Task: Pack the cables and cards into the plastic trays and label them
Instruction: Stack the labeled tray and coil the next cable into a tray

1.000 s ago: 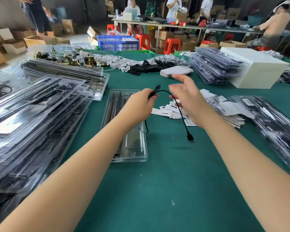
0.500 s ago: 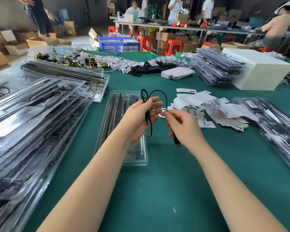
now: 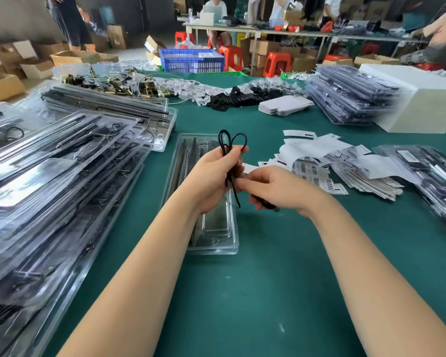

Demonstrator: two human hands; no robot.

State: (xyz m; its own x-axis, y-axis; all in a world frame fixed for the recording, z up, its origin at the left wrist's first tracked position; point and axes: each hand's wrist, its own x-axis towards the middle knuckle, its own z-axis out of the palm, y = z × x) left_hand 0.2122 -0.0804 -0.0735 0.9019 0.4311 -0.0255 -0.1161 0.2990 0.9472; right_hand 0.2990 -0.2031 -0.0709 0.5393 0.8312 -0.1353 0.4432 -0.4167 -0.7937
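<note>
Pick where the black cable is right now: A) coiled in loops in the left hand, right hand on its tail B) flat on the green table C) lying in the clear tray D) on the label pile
A: the black cable loops above the left hand, which grips it, while the right hand pinches its tail over the clear tray.

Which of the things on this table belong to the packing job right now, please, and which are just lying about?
In use: black cable, left hand, right hand, open plastic tray, barcode labels.
Lying about: white box, blue crate, brass hardware.

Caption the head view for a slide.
Both hands coil a black cable above an open tray.
</note>
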